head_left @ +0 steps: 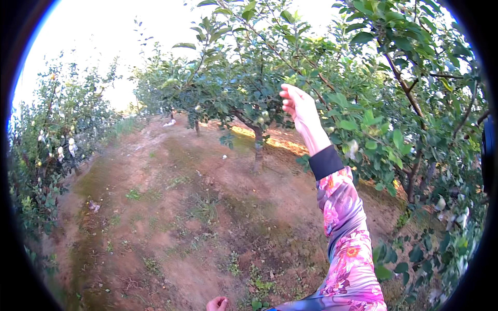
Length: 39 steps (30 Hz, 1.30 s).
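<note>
My right hand [300, 109] is raised in front of a fruit tree [259, 140], its arm in a pink floral sleeve with a dark cuff. The fingers are curled in toward the thumb, close to green leaves [291, 79] on a branch. Whether anything sits between them is too small to make out. Only part of my left hand [217, 304] shows at the lower edge, low over the ground. Its fingers are closed, and what they hold, if anything, is hidden. Pale green fruit [265, 115] hangs among the leaves left of my right wrist.
Leafy branches [404, 88] crowd the right side and reach close to my arm. Another row of trees [57, 129] with pale hanging fruit or wrappings stands at left. Between them runs a sloping dirt strip [155, 207] with weeds [205, 209] and scattered pale bits.
</note>
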Tool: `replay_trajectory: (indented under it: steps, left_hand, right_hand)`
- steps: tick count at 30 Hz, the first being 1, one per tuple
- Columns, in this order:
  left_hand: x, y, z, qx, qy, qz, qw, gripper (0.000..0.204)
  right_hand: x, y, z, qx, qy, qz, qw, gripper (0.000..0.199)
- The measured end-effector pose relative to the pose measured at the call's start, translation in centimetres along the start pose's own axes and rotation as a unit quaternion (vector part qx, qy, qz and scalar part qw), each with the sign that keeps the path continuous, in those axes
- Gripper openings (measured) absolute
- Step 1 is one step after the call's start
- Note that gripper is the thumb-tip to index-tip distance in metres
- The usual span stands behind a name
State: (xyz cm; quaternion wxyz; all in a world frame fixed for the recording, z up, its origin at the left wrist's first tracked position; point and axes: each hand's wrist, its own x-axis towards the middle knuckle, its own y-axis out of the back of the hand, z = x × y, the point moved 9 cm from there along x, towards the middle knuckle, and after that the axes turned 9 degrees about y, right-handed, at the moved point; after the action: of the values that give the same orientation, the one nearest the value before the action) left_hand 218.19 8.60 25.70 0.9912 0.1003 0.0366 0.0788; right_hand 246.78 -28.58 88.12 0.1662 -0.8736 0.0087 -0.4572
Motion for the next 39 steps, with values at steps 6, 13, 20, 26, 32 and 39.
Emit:
replay_trajectory:
  steps: [6, 13, 20, 26, 32, 39]
  left_hand:
    - [3.4, -0.8, 2.0, 0.026, -0.021, 0.021, 0.999, 0.021]
    - [6.7, -0.9, -1.0, 0.022, -0.022, 0.065, 0.997, 0.022]
    - [8.8, -0.7, -0.1, -0.030, 0.001, 0.027, 0.999, 0.019]
    - [11.3, 0.4, -0.3, -0.079, 0.029, -0.021, 0.996, 0.015]
    - [11.9, 1.6, 6.7, -0.020, -0.028, -0.029, 0.999, 0.016]
    - [12.5, 3.7, 41.2, 0.067, -0.317, 0.035, 0.945, 0.018]
  right_hand:
    - [8.2, -1.2, 6.5, 0.322, -0.096, 0.078, 0.938, 0.013]
    - [11.2, -2.1, 7.5, 0.450, -0.029, 0.103, 0.886, 0.020]
    - [9.8, -0.3, 7.0, 0.326, -0.079, 0.091, 0.938, 0.021]
    - [8.2, 1.5, 6.1, 0.110, -0.110, 0.069, 0.985, 0.024]
    - [4.8, 2.8, 4.8, -0.077, -0.042, 0.044, 0.995, 0.027]
    - [-1.9, 2.2, 7.2, -0.098, -0.026, -0.003, 0.995, 0.027]
